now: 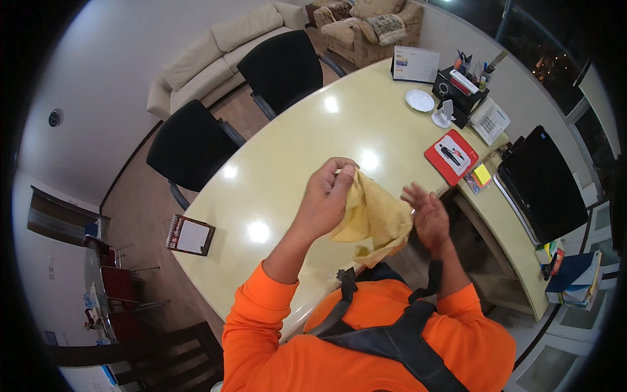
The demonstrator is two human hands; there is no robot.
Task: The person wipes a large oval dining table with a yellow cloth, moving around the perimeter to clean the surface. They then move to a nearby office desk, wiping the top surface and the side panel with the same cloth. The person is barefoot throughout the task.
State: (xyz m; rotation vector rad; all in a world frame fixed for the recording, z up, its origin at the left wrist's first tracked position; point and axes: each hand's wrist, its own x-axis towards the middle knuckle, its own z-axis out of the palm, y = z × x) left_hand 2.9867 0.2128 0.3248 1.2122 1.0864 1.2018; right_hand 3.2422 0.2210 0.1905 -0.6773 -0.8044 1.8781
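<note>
One cloth (380,212) (yellow) hangs from left fingers (343,178).

Two hands (325,198), one yellow cloth (377,212), two black office chairs (281,72), two calendars (192,236), one telephone (490,121)

The glossy, pale-yellow curved desk (294,140) bears a spiral-bound, brown-edged calendar (191,236) at its left end; toward the far right sit a white tent-shaped calendar (416,64), a round white plate (419,100) and a red square pad (452,157).
</note>
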